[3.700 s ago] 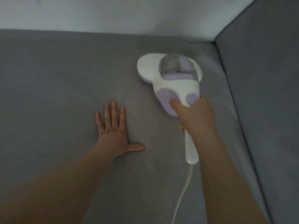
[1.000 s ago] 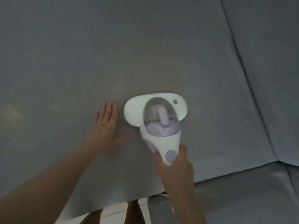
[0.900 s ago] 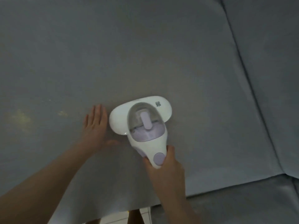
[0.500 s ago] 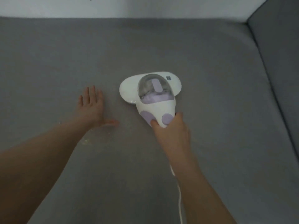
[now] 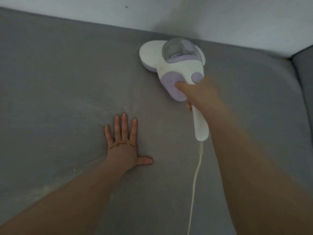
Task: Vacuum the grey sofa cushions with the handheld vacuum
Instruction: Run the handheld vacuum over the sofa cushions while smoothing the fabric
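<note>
The handheld vacuum [image 5: 172, 60] is white and lilac with a clear dust cup. Its flat head rests on the grey sofa cushion [image 5: 59, 78] close to the cushion's far edge by the wall. My right hand [image 5: 199, 92] is closed around its handle, thumb on the lilac side panel. The handle's white tail sticks out behind my wrist. My left hand [image 5: 124, 146] lies flat on the cushion, palm down, fingers spread, well to the left of and nearer than the vacuum. Pale dust streaks and a few white crumbs lie on the fabric around the left hand.
A white power cord [image 5: 194, 180] trails from the handle's end toward me, between my forearms. A pale wall [image 5: 220, 17] runs behind the cushion. A second grey cushion [image 5: 304, 78] stands upright at the right edge, forming a corner.
My right hand has pushed the vacuum away from me, from mid-cushion up to the far edge by the wall. The left hand stays flat on the cushion.
</note>
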